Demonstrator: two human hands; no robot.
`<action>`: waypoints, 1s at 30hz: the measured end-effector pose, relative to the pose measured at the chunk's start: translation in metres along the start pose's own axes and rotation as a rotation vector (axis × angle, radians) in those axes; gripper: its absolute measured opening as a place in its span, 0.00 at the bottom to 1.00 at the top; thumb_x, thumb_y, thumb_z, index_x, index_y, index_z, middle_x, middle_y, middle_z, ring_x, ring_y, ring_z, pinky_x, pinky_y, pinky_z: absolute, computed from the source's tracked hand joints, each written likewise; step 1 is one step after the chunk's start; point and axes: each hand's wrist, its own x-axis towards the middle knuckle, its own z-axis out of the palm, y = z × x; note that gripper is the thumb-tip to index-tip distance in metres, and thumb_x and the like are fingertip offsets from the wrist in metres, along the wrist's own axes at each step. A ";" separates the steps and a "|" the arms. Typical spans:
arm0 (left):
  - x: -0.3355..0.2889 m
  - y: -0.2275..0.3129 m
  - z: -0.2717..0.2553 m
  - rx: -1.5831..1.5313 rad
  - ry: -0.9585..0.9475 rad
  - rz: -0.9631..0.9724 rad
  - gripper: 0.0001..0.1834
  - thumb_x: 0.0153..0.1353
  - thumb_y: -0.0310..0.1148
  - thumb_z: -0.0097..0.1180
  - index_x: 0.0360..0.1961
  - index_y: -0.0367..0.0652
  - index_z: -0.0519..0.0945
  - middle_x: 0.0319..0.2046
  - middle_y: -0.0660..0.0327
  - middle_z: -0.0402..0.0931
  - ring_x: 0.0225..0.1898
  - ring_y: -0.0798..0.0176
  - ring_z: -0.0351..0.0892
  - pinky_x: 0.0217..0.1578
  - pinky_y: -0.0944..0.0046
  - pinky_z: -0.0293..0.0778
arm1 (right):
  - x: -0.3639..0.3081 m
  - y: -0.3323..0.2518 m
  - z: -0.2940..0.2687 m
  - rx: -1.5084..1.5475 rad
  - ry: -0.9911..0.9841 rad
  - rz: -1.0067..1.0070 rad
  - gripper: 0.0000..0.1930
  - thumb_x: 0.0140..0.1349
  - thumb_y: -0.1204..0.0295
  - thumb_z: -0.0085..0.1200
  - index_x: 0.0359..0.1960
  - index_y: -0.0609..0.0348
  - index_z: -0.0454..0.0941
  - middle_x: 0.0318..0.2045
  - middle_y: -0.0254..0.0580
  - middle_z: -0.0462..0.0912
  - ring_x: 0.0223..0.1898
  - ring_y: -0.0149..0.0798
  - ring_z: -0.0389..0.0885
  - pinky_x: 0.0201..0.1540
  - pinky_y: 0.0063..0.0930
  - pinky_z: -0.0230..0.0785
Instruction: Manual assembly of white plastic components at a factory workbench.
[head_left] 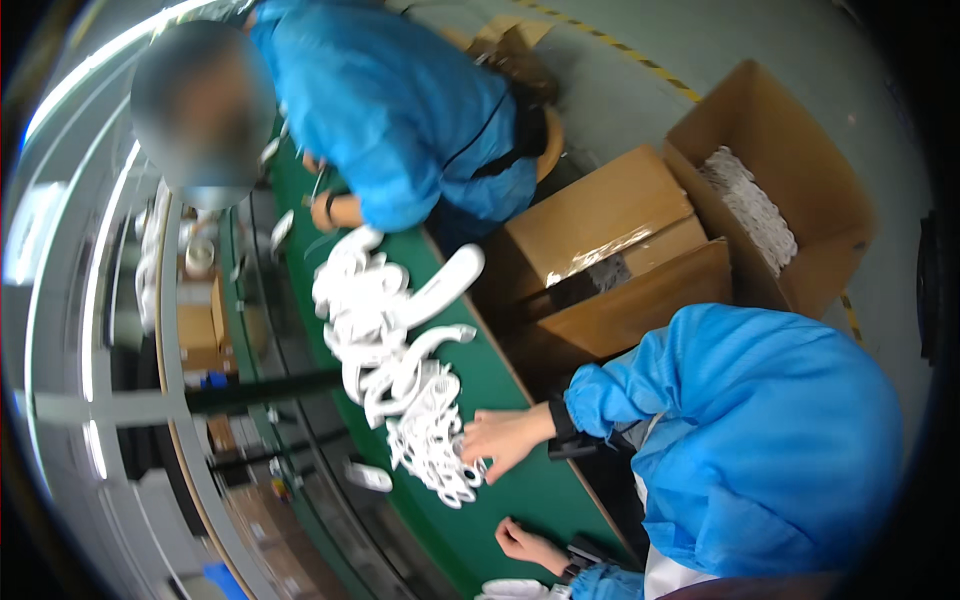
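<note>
My right hand (505, 441) reaches over the green table to a heap of small white ring-shaped plastic parts (428, 436). Its fingers are bent down at the near edge of that heap, with the thumb apart from them. Closer to the lower edge, my left hand (528, 545) rests over the table with its fingers curled in; whatever they may hold is hidden. Larger curved white plastic shells (365, 295) are piled beyond the small parts. A few more white pieces (515, 588) lie beside my left wrist, partly cut off by the frame.
Across the green table (520, 490), a co-worker in a blue smock (390, 110) leans over some work. Cardboard boxes (610, 220) stand on the floor along the table's side; one open box (830, 220) holds white parts. A single white shell (370, 477) lies near the far edge.
</note>
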 end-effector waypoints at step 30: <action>0.020 0.146 -0.010 -1.132 0.650 0.305 0.23 0.65 0.47 0.46 0.46 0.34 0.70 0.46 0.50 0.71 0.43 0.54 0.73 0.49 0.55 0.68 | 0.006 -0.009 0.008 -0.147 -0.165 0.107 0.14 0.47 0.58 0.66 0.31 0.52 0.80 0.29 0.36 0.80 0.37 0.41 0.75 0.42 0.34 0.59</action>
